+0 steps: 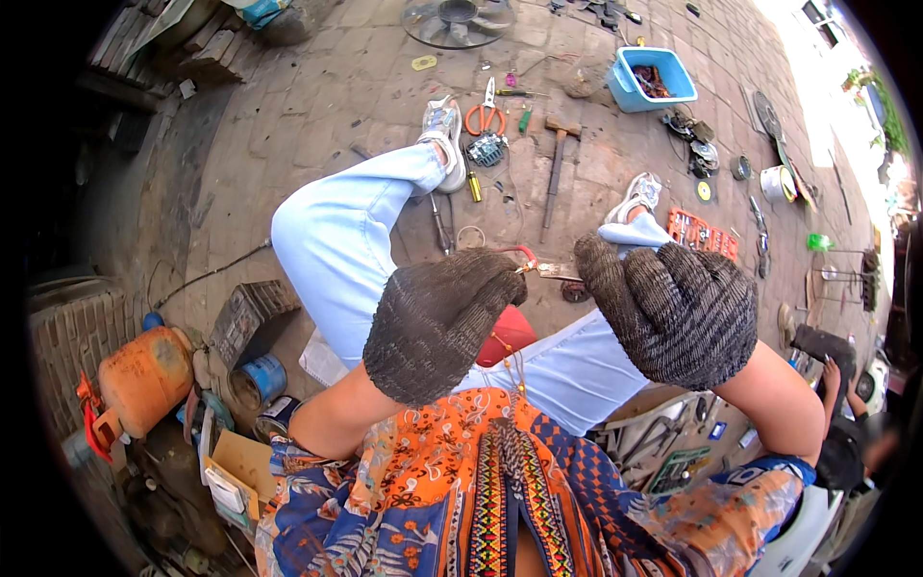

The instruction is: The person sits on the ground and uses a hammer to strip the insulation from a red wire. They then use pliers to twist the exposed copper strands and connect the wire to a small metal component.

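Pliers [536, 268] between raised gloved hands, left [437, 322] & right [673, 313].

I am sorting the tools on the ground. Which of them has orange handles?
The scissors, lying on the paving between the white shoe and the wooden-handled hammer. Only they have two orange loop handles.

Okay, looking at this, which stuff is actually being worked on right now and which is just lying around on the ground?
In hand:
left hand, gloved, at a red-handled tool
right hand, gloved, close beside it
red object under the hands, on the lap

Lying about:
orange-handled scissors
hammer
blue tub
orange socket tray
orange gas cylinder
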Demonstrator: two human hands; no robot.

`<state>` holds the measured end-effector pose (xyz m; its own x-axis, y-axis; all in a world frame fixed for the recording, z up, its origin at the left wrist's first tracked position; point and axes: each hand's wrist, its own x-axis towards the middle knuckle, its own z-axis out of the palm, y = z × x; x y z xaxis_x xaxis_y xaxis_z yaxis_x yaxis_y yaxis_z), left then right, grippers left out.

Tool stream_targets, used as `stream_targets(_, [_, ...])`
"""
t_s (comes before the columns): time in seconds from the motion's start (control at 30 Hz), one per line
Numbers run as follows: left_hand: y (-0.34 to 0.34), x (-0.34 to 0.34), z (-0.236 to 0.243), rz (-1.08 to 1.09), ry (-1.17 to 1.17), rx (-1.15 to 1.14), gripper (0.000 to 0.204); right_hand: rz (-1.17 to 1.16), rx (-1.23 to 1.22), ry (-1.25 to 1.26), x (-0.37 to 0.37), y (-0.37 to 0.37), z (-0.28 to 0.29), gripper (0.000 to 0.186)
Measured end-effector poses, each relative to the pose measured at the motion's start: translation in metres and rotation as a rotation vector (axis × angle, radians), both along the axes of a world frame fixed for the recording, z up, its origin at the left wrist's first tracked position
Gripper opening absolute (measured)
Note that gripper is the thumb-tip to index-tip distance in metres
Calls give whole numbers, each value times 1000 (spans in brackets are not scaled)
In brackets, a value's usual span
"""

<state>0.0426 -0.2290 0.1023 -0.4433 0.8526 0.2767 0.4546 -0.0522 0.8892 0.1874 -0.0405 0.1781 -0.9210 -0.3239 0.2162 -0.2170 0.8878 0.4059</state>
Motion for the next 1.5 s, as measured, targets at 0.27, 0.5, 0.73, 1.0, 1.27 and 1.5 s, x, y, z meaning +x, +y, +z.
stream_targets(0.27, [-31,-20,31,35,-909,-183,18,-476,-530,-37,7,60,-19,34])
stream_targets(0.5, [-26,-16,6,67,-1053,-68,22,-639,-1960,-405,1,-1,-45,49])
stream_targets(0.73, [-31,-16,5,-30,-1003,-82,26,-601,-2159,-402,-1,-17,-53,39])
stream_targets(1.0, [-38,-13,12,-199,-983,-174,21,-488,-2096,-345,-13,-35,-34,32])
stream_targets(1.27, [-35,-10,24,-180,-372,-186,24,-413,-1836,-414,-16,-40,-38,21])
stream_targets(1.5, [-32,-13,19,-126,342,-107,19,-586,-2182,-641,-20,-44,-14,24])
